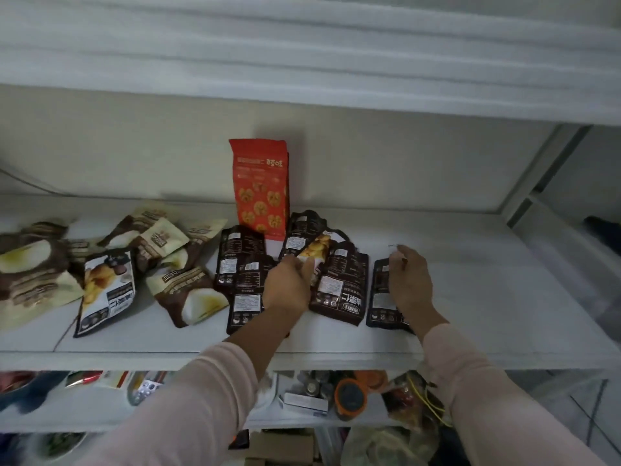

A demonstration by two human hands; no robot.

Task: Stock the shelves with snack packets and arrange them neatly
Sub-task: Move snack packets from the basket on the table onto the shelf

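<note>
Your left hand [289, 284] pinches the picture packet [316, 252] on the middle pile, just near of the upright red packet [260, 186]. Your right hand [408, 280] holds the far edge of the single dark packet [379, 297] with curled fingers. The packet lies flat beside the pile. To its right, the shelf [487, 280] has open room.

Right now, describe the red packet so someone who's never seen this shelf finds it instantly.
Start at the white shelf strewn with snack packets. At its back wall, near the middle, just beyond the left hand, stands the red packet. It alone is upright and red; the dark packets and beige-brown packets around it lie scattered.
</note>
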